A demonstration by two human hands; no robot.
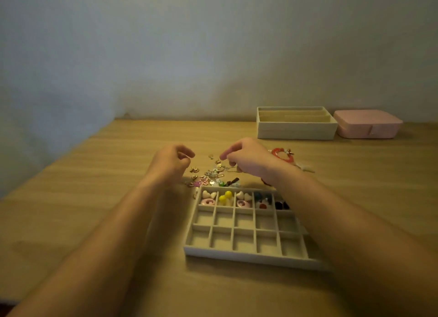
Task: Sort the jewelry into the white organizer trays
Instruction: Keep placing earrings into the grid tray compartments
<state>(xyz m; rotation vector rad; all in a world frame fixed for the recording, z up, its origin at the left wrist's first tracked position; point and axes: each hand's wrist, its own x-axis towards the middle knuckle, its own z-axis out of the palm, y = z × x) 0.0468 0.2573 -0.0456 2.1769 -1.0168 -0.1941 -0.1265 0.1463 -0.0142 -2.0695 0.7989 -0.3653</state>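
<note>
The wooden surface holds a white tray just behind the left grip and the right grip, closer to the person. Its row nearest the grips has small pieces in it. The jewelry pile lies between the two grips, partly under the right grip's fingers. Both grips have curled fingers, too blurry to tell if they pinch anything

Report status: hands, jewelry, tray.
Left hand and right hand curled above loose jewelry pile, grip unclear. Grid tray: far row filled, nearer rows look empty. Nothing blocking the tray.
</note>
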